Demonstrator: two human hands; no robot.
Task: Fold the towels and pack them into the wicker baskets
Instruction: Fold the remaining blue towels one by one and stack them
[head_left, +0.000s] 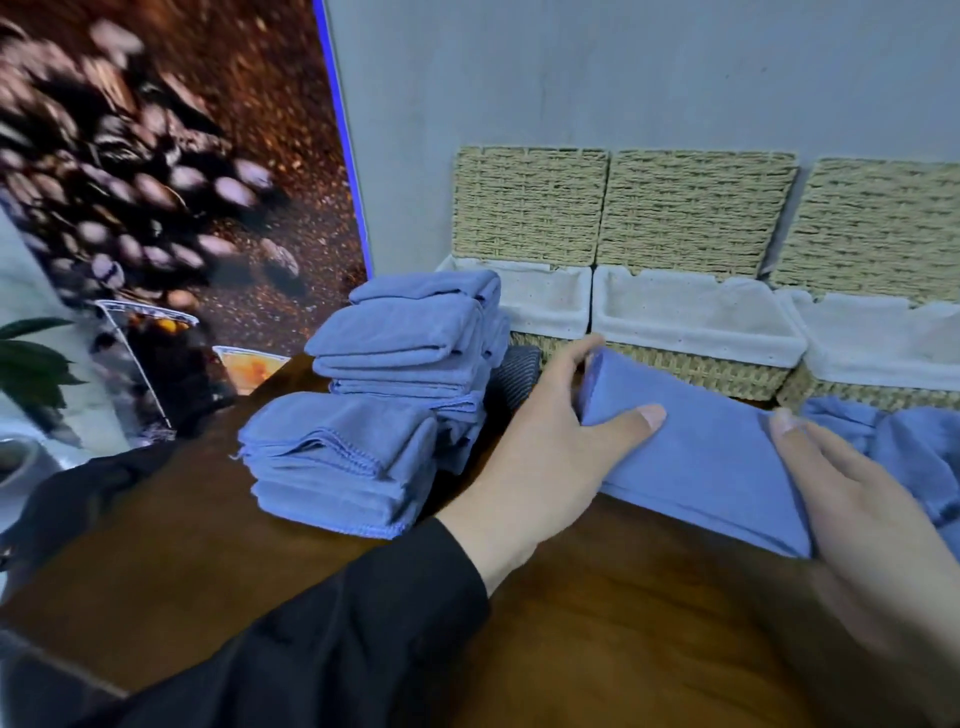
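Note:
A folded blue towel (706, 457) lies on the brown table (597, 613) in front of the baskets. My left hand (545, 447) grips its left end, thumb on top and fingers behind the raised edge. My right hand (872, 499) holds its right end, thumb on top. Three wicker baskets with white liners stand against the wall with their lids up: left basket (540, 301), middle basket (696, 317), right basket (878, 338). What shows of their insides holds no towels. Left of my hands stand two stacks of folded blue towels, a tall stack (410, 338) and a lower stack (337, 457).
Loose blue towels (904, 441) lie crumpled at the right, before the right basket. A dark striped cloth (511, 376) sits between the tall stack and the left basket. A coffee-bean poster (156, 182) and a plant leaf (31, 364) are at the left.

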